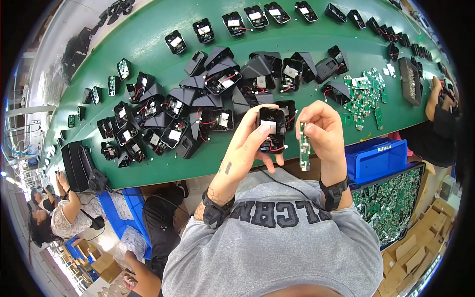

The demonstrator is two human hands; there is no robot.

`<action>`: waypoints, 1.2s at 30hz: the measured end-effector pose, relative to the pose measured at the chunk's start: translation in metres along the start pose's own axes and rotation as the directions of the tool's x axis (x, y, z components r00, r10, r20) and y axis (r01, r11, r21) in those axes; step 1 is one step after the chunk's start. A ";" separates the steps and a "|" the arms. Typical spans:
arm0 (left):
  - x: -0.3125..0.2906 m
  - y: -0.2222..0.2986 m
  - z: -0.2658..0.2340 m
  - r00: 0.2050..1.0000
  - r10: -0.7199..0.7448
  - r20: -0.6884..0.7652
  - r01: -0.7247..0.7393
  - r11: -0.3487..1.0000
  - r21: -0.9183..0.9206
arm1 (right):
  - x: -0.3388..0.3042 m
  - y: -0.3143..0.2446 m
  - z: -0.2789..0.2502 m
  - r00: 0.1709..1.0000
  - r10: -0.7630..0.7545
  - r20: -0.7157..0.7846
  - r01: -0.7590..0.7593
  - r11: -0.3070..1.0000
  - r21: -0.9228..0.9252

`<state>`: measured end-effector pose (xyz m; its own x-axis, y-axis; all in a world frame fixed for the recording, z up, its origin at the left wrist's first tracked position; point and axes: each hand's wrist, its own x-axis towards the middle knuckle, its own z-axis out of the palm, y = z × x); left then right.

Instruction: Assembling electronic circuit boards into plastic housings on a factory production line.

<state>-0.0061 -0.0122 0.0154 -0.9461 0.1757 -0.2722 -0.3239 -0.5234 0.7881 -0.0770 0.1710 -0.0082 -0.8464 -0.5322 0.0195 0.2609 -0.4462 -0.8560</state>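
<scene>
- At the far left of the green table (pixel 158 52), a few small black housings (pixel 113 86) show green circuitry filling their open faces; these look like the finished portion, judging by how they lie.
- Toward the middle, a crowded heap of open black housings (pixel 174 134) spreads over the table, many showing a white block and thin red wires with no green board over them; I would count these as left to do.
- Along the far edge, a spaced row of open housings (pixel 203 30) also shows white blocks, and no green board can be made out in those nearest the middle.
- The left hand (pixel 240 143) is closed around one open black housing (pixel 270 113), its open face up, the thumb pressing over the white block (pixel 270 124) and fingers showing beneath. A red wire (pixel 278 147) sticks out at its near end. This unit seems partway: wired, but without a board.
- The right hand (pixel 324 131) is narrowed to a pinch, thumb against fingers, on a slim green circuit board (pixel 305 156) that hangs lengthwise just beside the held housing, apart from it.
- Further right, a loose pile of green boards (pixel 363 94) lies on the table, so plenty appears unused.
- Below the table's edge at right, beyond a blue crate (pixel 378 161), sits another dense mass of green boards (pixel 388 205).
</scene>
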 end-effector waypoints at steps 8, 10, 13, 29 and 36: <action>-0.003 -0.005 0.001 1.000 -0.010 0.014 0.010 1.000 -0.008 | 0.002 0.011 0.002 0.999 -0.035 0.021 0.037 0.997 -0.067; -0.003 -0.007 0.003 1.000 0.006 0.023 -0.006 1.000 0.003 | 0.003 0.010 0.004 0.999 -0.048 0.018 0.049 0.997 -0.056; -0.002 -0.006 0.004 1.000 -0.005 0.020 0.005 1.000 0.009 | 0.003 0.004 0.007 1.000 0.015 0.027 -0.012 0.995 -0.096; 0.000 -0.010 0.003 0.998 0.033 -0.046 -0.030 0.998 0.060 | 0.002 0.000 0.014 0.992 0.122 -0.013 -0.122 0.971 -0.204; -0.001 -0.009 0.003 1.000 0.015 0.001 -0.015 0.999 0.042 | 0.003 0.001 0.016 0.991 0.108 -0.075 -0.118 0.982 -0.149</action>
<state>-0.0020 -0.0050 0.0102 -0.9509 0.1686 -0.2597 -0.3094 -0.4906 0.8146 -0.0721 0.1579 -0.0005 -0.8459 -0.5215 -0.1120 0.2870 -0.2679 -0.9197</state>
